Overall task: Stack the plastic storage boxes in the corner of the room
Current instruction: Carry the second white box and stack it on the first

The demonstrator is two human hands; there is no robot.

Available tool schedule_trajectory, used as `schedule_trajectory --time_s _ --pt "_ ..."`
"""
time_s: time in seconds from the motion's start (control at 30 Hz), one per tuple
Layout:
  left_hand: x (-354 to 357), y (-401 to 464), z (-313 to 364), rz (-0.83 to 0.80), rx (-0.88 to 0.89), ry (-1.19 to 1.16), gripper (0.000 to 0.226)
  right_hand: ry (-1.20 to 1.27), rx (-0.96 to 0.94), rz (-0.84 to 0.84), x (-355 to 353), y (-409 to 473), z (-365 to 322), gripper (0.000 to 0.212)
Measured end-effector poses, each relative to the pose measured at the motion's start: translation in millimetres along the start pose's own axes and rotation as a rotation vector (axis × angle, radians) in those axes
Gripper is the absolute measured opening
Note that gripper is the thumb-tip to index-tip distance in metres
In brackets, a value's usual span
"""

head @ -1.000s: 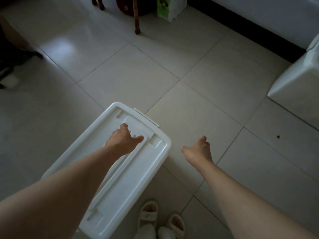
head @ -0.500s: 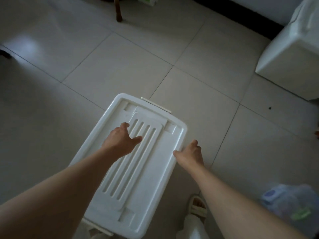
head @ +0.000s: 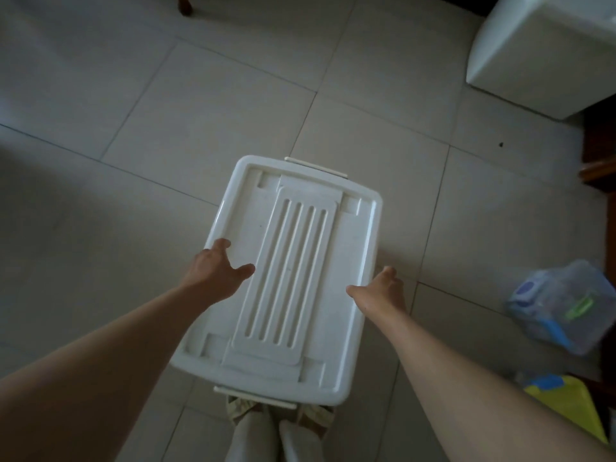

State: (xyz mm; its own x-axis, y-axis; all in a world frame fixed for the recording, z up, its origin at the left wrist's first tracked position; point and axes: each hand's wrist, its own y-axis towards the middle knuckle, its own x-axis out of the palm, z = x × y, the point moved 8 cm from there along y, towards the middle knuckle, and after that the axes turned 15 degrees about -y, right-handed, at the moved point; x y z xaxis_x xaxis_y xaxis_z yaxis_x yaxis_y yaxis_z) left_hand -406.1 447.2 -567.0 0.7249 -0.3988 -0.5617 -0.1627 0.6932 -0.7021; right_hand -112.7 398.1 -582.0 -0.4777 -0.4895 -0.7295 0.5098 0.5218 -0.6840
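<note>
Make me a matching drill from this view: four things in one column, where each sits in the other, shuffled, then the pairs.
Things:
1. left hand
2. right hand
3. second white box
4. clear plastic bag

Places:
A. on the floor at the right edge of the view
B. on the right long edge of the lidded box
C. top right of the view
D. on the left long edge of the lidded box

Pairs: 1-D, 2-B, 3-C, 4-A
</note>
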Motion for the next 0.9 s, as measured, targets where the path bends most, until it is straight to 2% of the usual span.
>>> schedule_trajectory --time_s 0.4,0.57,0.7,0.9 --pt "17.9 44.5 -60.0 0.072 -0.03 0.105 0.077 0.029 0.056 -0.041 76.0 22.5 33.4 0.081" --pt "19.1 89.6 -89.3 0.138 -0.028 0.109 0.088 0.075 0.115 0.016 100.5 48.9 29.2 0.1" --pt "21.7 121.5 -104.4 0.17 -0.037 0.058 0.087 0.178 0.19 0.068 119.2 70.1 30.5 0.114" --pt "41.6 138.7 -112.3 0.12 -0.028 -0.091 0.077 0.268 0.27 0.132 133.4 82.8 36.4 0.11"
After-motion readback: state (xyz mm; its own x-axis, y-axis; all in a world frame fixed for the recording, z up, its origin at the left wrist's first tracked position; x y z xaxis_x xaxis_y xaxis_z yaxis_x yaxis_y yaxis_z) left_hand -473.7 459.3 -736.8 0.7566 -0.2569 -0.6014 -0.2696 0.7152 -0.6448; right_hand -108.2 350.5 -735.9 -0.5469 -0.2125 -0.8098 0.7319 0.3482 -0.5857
